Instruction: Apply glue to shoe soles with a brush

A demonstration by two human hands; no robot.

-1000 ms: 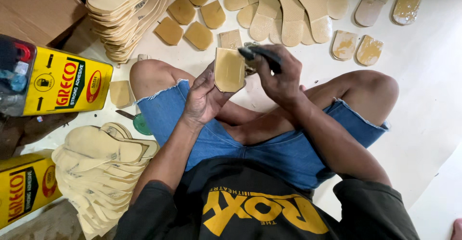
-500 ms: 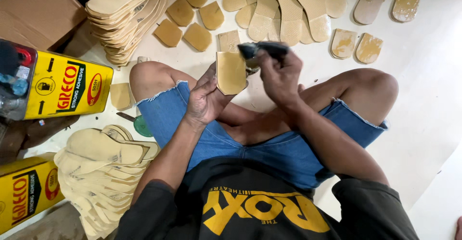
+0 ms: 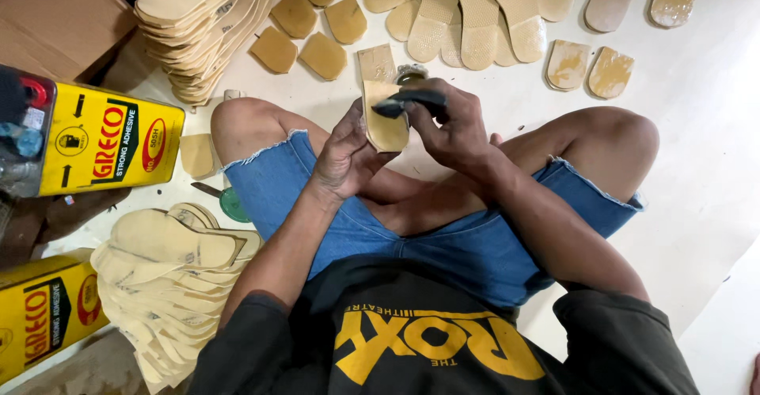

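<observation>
I sit cross-legged on the floor. My left hand (image 3: 344, 157) holds a small tan heel-shaped insole piece (image 3: 385, 126) upright in front of me. My right hand (image 3: 455, 130) grips a dark brush (image 3: 408, 102) whose tip lies across the top of that piece. Both hands hover over my knees, just in front of a small round tin (image 3: 412, 72) on the floor.
Glue-coated heel pieces (image 3: 305, 27) and long insoles (image 3: 475, 11) lie spread on the white floor ahead. Stacks of pale insoles stand at upper left (image 3: 202, 23) and lower left (image 3: 166, 276). Two yellow adhesive cans (image 3: 103, 138) (image 3: 43, 312) and a cardboard box (image 3: 55, 15) sit left.
The brush in my right hand has moved down and left across the top of the held piece. The piece and my left hand sit slightly lower.
</observation>
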